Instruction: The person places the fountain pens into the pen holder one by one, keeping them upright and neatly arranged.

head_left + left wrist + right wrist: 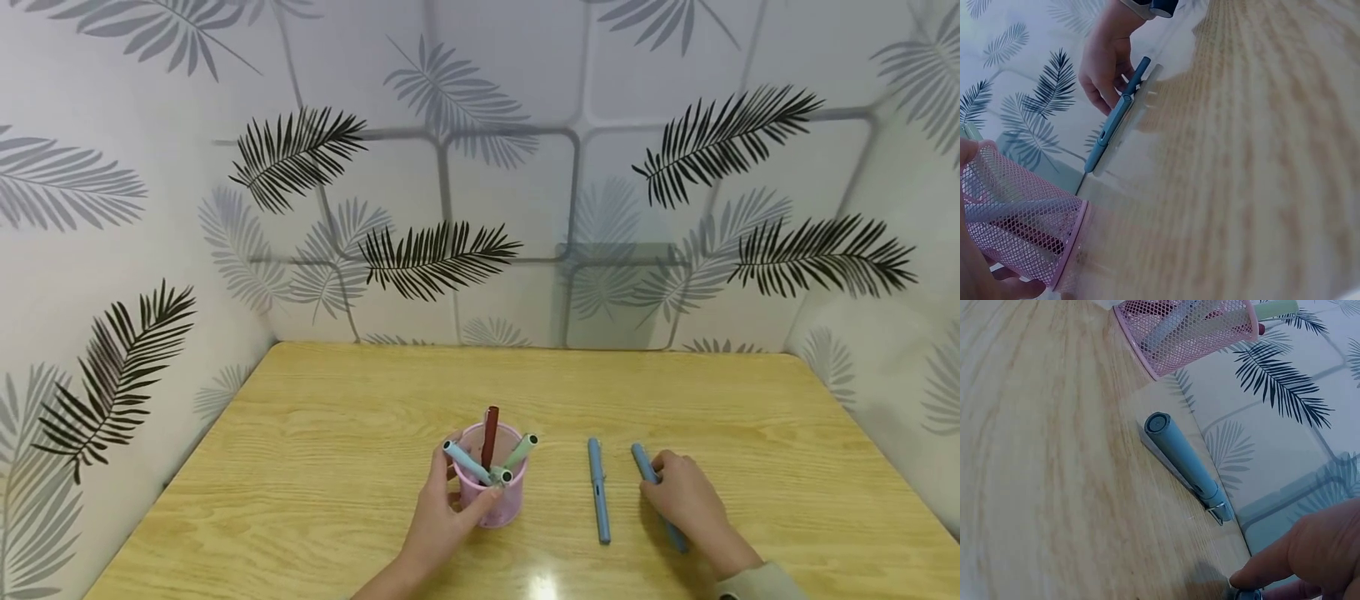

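My left hand (437,518) holds a pink mesh pen cup (506,510), which stands upright on the table, thumb on the near side and fingers on the far side. In the cup lean a light blue pen (467,462), a dark red pen (490,435), a green pen (520,452) and a pale pen whose round end faces me. On the right, my right hand (688,498) pinches a blue pen (643,461) that lies slanted at the tabletop; the fingers hide its middle. Between cup and right hand lies another blue pen (598,492) with a clip, touched by neither hand.
The wood-grain table (337,417) meets a leaf-patterned wall (510,300) at the back, with similar walls to the left and right. A light sleeve (761,583) covers the right wrist. Light glares off the front of the tabletop.
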Motion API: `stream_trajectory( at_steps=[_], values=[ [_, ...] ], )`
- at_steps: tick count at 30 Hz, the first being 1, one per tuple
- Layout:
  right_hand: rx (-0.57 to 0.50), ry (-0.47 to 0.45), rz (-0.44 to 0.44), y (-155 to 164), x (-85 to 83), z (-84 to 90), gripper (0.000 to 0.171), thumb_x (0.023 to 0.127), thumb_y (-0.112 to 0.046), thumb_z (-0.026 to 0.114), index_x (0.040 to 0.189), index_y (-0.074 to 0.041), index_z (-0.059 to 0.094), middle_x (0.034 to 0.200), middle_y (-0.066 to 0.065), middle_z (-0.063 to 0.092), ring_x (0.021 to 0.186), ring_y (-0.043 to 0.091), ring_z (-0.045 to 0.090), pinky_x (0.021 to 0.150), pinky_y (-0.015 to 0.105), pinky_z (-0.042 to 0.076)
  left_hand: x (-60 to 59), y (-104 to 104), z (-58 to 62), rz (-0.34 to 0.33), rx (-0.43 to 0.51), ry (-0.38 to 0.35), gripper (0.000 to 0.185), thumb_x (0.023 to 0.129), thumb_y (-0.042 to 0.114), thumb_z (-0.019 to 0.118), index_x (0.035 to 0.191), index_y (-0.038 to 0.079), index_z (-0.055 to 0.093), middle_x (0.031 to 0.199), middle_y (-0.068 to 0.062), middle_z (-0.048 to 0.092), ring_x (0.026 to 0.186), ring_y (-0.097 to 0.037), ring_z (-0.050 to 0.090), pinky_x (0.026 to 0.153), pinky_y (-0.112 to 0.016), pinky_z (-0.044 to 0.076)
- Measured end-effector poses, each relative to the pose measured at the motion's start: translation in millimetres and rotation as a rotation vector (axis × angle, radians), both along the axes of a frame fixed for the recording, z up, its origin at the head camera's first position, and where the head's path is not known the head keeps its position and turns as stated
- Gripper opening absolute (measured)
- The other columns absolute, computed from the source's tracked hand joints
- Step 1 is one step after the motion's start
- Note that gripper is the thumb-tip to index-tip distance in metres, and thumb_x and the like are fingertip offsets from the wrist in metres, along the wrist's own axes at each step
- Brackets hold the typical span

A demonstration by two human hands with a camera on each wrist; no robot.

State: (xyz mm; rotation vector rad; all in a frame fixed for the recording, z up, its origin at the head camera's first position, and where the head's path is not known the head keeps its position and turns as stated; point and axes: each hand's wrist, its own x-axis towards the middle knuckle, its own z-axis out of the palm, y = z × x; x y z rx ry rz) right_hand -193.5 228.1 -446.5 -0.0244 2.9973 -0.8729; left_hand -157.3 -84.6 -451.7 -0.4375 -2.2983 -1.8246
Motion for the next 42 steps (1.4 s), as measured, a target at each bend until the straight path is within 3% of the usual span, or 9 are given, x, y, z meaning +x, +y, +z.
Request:
stream_trajectory(
  at_steps=[3, 5, 9, 20, 31, 42],
  values=[
    [-0.008, 0.006, -0.013, 0.4, 0.0, -0.1, 0.029, 0.079, -0.006, 0.060, 0.099, 0.014, 0.057, 0.075, 0.010, 0.059, 0.060, 0.018, 0.051, 0.049, 0.030, 0.044, -0.3, -0.4, -2.1, 0.001, -0.003, 0.002, 0.073, 0.083, 0.024, 0.071, 0.141, 0.012, 0.028, 0.131, -0.012, 0.047, 0.112, -0.029, 0.048, 0.082, -0.041, 0.050],
    [-0.014, 0.014, -0.017, 0.5, -0.6, 0.6, 0.029, 0.079, -0.007, 0.060, 0.100, 0.013, 0.057, 0.077, 0.011, 0.060, 0.060, 0.018, 0.052, 0.050, 0.031, 0.044, -3.7, -1.9, -11.8, 0.007, -0.009, 0.020, 0.072, 0.083, 0.028, 0.071, 0.141, 0.016, 0.029, 0.131, -0.008, 0.047, 0.112, -0.028, 0.048, 0.081, -0.037, 0.050],
    [-0.050, 0.030, -0.021, -1.1, -2.7, 3.2, 0.030, 0.082, -0.009, 0.060, 0.105, 0.011, 0.057, 0.081, 0.014, 0.063, 0.062, 0.018, 0.055, 0.051, 0.032, 0.046, -3.0, -2.7, -14.2, 0.010, -0.007, 0.023, 0.072, 0.084, 0.027, 0.071, 0.141, 0.014, 0.028, 0.132, -0.009, 0.046, 0.112, -0.029, 0.048, 0.080, -0.036, 0.050],
    [-0.105, 0.093, -0.010, -13.5, 1.9, 17.1, 0.031, 0.084, -0.010, 0.063, 0.108, 0.007, 0.057, 0.085, 0.013, 0.061, 0.066, 0.019, 0.055, 0.052, 0.032, 0.046, -3.4, -1.8, -11.9, 0.012, -0.016, 0.012, 0.074, 0.083, 0.031, 0.071, 0.141, 0.015, 0.028, 0.131, -0.006, 0.046, 0.110, -0.026, 0.049, 0.080, -0.035, 0.050],
    [-0.191, 0.183, -0.031, -25.4, 5.4, 30.8, 0.030, 0.085, -0.012, 0.064, 0.111, 0.003, 0.057, 0.091, 0.013, 0.062, 0.069, 0.020, 0.058, 0.053, 0.030, 0.046, -6.2, -1.8, -10.6, -0.005, 0.001, 0.000, 0.075, 0.083, 0.024, 0.072, 0.142, 0.016, 0.026, 0.133, -0.008, 0.045, 0.111, -0.026, 0.047, 0.082, -0.040, 0.049],
    [-0.334, 0.272, -0.025, -42.7, 11.6, 44.3, 0.028, 0.087, -0.012, 0.066, 0.111, -0.001, 0.058, 0.094, 0.012, 0.062, 0.071, 0.021, 0.059, 0.053, 0.027, 0.047, -7.4, -8.7, -0.3, -0.049, -0.044, -0.092, 0.075, 0.082, 0.034, 0.072, 0.139, 0.016, 0.027, 0.123, -0.014, 0.050, 0.105, -0.031, 0.052, 0.078, -0.036, 0.052]
  ],
)
